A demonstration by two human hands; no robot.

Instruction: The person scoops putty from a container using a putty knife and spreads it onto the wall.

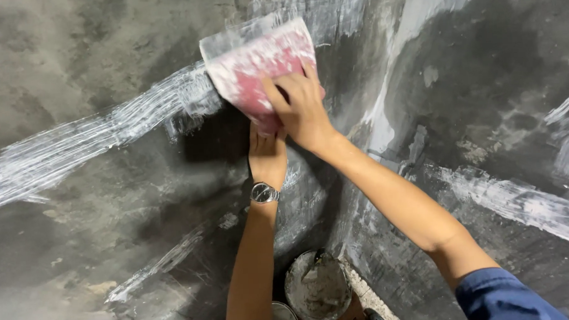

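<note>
Seen from the head camera, two bare hands press a wide plastering trowel (256, 63), its red face smeared with white putty, flat against a rough grey concrete wall (91, 53) near an inside corner. The trowel sits toward twelve o'clock in the frame, tilted so that its upper edge runs from ten o'clock up toward one o'clock. The right hand (301, 106) lies over the blade's lower right part, fingers spread and pressed on its red surface, the forearm running down to five o'clock where a blue sleeve (500, 297) shows. The left hand (266, 151) comes straight up from six o'clock and is closed around the trowel's lower end just under the right hand; its fingers are largely hidden behind the blade and the other hand. A silver wristwatch (264, 193) circles the left wrist. A broad streak of fresh white putty (88, 145) trails from the trowel's left edge toward nine o'clock, thinning as it goes. More white smears (519, 202) cross the adjoining wall at three to four o'clock. Below the arms, at six o'clock, a round bucket (317, 288) crusted with pale putty stands on the floor at the foot of the corner, with the rim of a second container (283, 316) just beside it at its seven o'clock.
</note>
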